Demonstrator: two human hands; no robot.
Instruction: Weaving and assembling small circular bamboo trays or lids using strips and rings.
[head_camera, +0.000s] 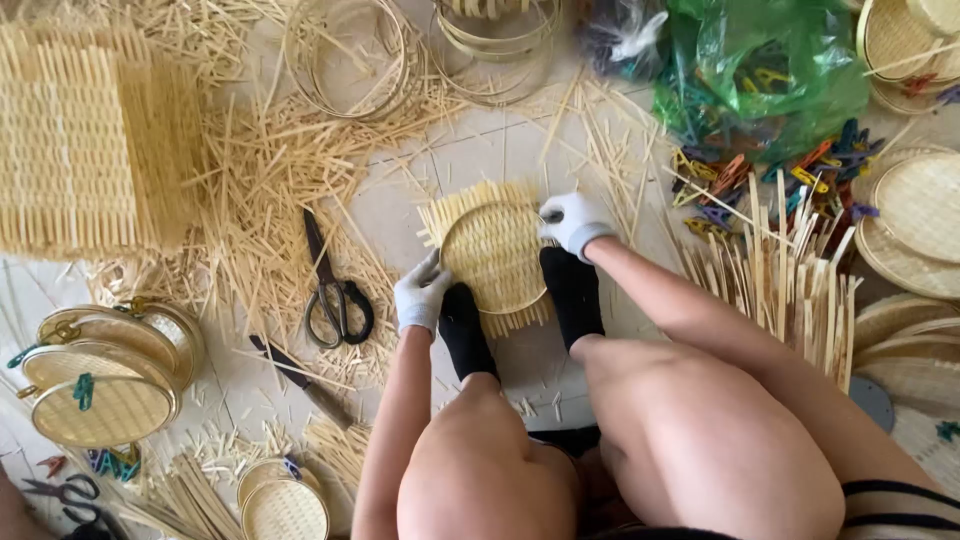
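Both gloved hands close on the rim of a round woven mat (492, 255) that lies flat on the floor. The left hand (420, 295) pinches the hoop at its lower left edge, and the right hand (572, 222) presses down on the upper right edge, fingers curled over the rim. The two holds sit on opposite sides, which looks like a way to keep the hoop from slipping across the weave beneath it.

The mat sits between the person's feet, both in black socks (572, 295). The toes rest on its lower edge and seem to pin it to the floor, so the hands need not carry its weight. Loose strip ends stick out past the hoop at the top and bottom, untrimmed.

Black-handled scissors (333, 290) lie just to the left, blades pointing away, close to the left hand. A knife (300, 380) lies nearer the left knee, among cut straw (265, 190) spread over the floor. To the far left stands a stack of square woven panels (75, 140). Spare hoops (345, 60) lie at the top. A green bag (765, 70) at the upper right spills coloured clips (775, 180) within reach of the right hand, and upright strips (775, 280) stand just beside the right forearm. Finished round trays (100, 385), some with clips on their rims, are stacked at the lower left; more trays sit at the right edge.
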